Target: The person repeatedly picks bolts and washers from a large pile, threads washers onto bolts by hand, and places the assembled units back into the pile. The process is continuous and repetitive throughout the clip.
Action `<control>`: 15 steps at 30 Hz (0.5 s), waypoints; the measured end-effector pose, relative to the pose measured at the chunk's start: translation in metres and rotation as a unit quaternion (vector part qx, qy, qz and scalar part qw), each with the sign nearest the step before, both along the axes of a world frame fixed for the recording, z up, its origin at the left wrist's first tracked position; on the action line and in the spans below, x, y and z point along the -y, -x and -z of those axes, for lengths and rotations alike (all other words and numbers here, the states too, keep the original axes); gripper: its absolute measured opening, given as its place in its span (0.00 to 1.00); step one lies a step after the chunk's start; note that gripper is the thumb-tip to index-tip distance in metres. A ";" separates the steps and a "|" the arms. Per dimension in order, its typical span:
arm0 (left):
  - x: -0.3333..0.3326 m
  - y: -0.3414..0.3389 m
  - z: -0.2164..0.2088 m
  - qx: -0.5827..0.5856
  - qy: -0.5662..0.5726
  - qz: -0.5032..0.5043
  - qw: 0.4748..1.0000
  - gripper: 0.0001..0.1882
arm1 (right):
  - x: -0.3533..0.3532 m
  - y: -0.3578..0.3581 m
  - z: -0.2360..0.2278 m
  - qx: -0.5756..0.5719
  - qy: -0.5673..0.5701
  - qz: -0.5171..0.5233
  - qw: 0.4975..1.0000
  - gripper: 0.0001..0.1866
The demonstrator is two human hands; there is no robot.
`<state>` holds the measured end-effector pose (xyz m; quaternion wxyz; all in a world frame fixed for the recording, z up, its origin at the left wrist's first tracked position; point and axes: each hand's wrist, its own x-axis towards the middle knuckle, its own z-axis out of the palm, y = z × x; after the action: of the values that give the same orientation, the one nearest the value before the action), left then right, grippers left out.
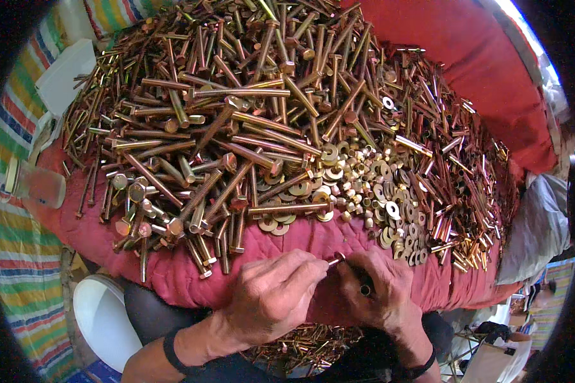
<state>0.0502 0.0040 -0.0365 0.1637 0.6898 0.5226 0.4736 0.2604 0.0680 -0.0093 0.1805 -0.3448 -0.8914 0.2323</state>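
Note:
Both my hands meet over the near edge of the padded red cloth. My left hand (275,290) is closed in a pinch on a short, thin metal piece (333,261) whose bright tip sticks out between the hands. At that tip, a small ring-like edge (342,256) sits against the fingers of my right hand (386,290); its exact kind is hard to make out. My right hand curls round a metal tube (365,290), its round open end showing by the fingers. Just beyond lie loose flat washers (391,210) and a long hex bolt (291,209).
A large heap of hex bolts (236,127) covers the red cloth (172,281). Thin metal sleeves (457,223) are piled at the right. A clear jar (39,184) stands at the left, above a white seat (105,319). More metal parts (300,348) lie below my hands.

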 end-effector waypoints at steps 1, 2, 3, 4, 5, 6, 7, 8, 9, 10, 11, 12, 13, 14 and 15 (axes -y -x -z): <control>-0.001 0.000 0.001 0.009 0.009 0.000 1.000 0.10 | 0.001 -0.002 -0.001 -0.004 0.022 0.011 1.000 0.22; -0.003 0.002 0.002 0.017 0.017 0.000 1.000 0.10 | 0.001 -0.004 -0.002 -0.009 0.043 0.020 0.999 0.24; -0.004 0.003 0.003 0.024 0.025 -0.001 0.999 0.09 | 0.001 -0.005 -0.002 -0.015 0.065 0.028 0.997 0.26; -0.004 0.005 0.002 0.049 0.036 -0.003 0.998 0.09 | 0.001 -0.005 -0.002 -0.027 0.034 0.022 0.999 0.25; -0.005 0.006 0.002 0.074 0.047 -0.005 0.996 0.08 | 0.000 -0.006 -0.003 -0.039 0.004 0.016 0.999 0.23; -0.006 0.007 0.001 0.096 0.068 -0.008 0.993 0.08 | 0.000 -0.007 -0.003 -0.031 -0.018 0.012 0.999 0.21; -0.004 0.009 -0.002 0.110 0.097 0.005 0.989 0.08 | -0.001 -0.008 -0.005 -0.058 -0.008 0.015 0.998 0.24; -0.004 0.010 -0.004 0.121 0.101 0.014 0.987 0.08 | -0.002 -0.010 -0.008 -0.054 0.002 0.025 0.998 0.23; -0.005 0.011 -0.006 0.131 0.111 0.024 0.985 0.08 | -0.002 -0.013 -0.011 -0.049 0.012 0.036 0.998 0.23; -0.005 0.012 -0.008 0.138 0.125 0.033 0.982 0.08 | -0.002 -0.015 -0.014 -0.050 0.014 0.049 0.997 0.23; -0.006 0.014 -0.009 0.147 0.126 0.043 0.980 0.08 | -0.002 -0.015 -0.015 -0.057 0.022 0.051 0.997 0.23; -0.006 0.014 -0.011 0.158 0.131 0.050 0.977 0.08 | -0.001 -0.016 -0.018 -0.057 0.030 0.043 0.997 0.23; -0.006 0.015 -0.012 0.167 0.147 0.053 0.974 0.08 | -0.001 -0.015 -0.019 -0.055 0.034 0.039 0.997 0.22; -0.006 0.016 -0.013 0.174 0.166 0.055 0.969 0.09 | 0.000 -0.015 -0.020 -0.042 0.045 0.031 0.998 0.22; -0.006 0.017 -0.013 0.164 0.173 0.060 0.969 0.08 | 0.000 -0.016 -0.021 -0.057 0.060 0.017 0.996 0.22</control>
<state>0.0332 0.0101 -0.0231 0.3923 0.5941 0.5204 0.4715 0.2762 0.0684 0.0112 0.2136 -0.3567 -0.8581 0.3014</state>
